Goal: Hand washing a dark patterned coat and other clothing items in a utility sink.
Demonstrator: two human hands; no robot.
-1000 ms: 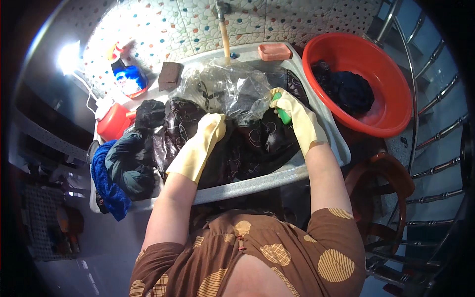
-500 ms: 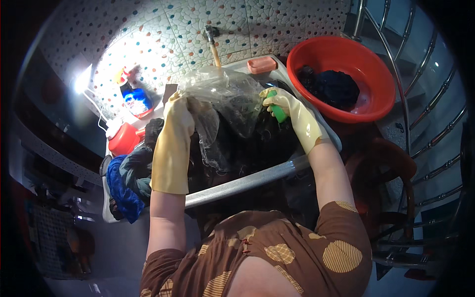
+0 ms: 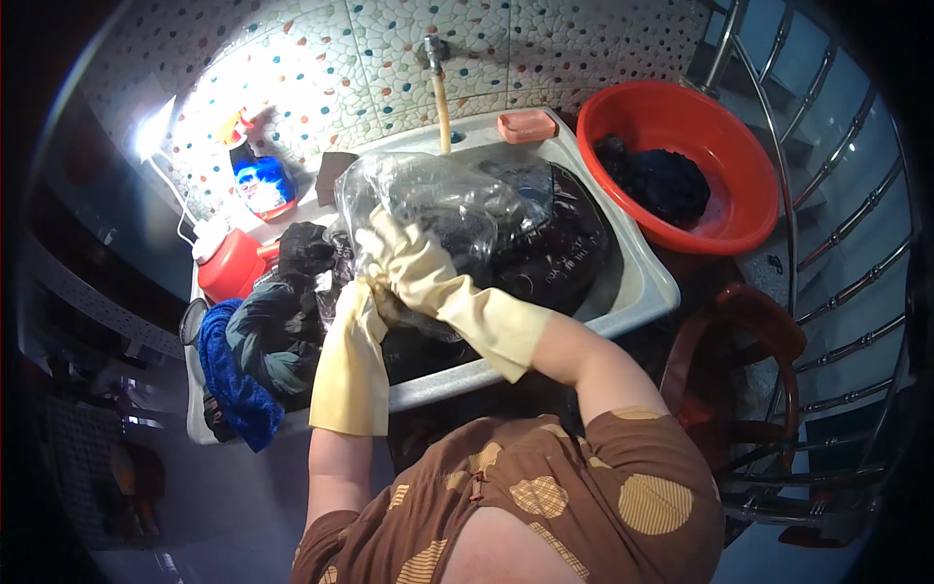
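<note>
Cream rubber gloves cover both my hands, which meet over the left part of a white sink (image 3: pixel 642 292). My left hand (image 3: pixel 365 292) is closed on the gathered near-left edge of a clear plastic bag (image 3: pixel 418 180). Just above it, my right hand (image 3: pixel 401 251) presses on the same bag with curled fingers; whatever lies under them is hidden. No green block shows now. Beneath the bag, a dark, wet-looking cloth with pale printing (image 3: pixel 574 238) fills the sink.
Dark and grey-green clothes (image 3: pixel 277 331) and a blue cloth (image 3: pixel 229 375) hang over the left rim. A red basin (image 3: pixel 735 195) with dark cloth stands right. Around the sink: pink soap dish (image 3: pixel 526 126), tap (image 3: pixel 435 58), blue bottle (image 3: pixel 263 185), red scoop (image 3: pixel 231 265), lamp (image 3: pixel 154 131).
My right hand has swung left from the sink's right side to my left hand; the green block it held is out of sight. The bag has shifted left, uncovering the printed dark cloth.
</note>
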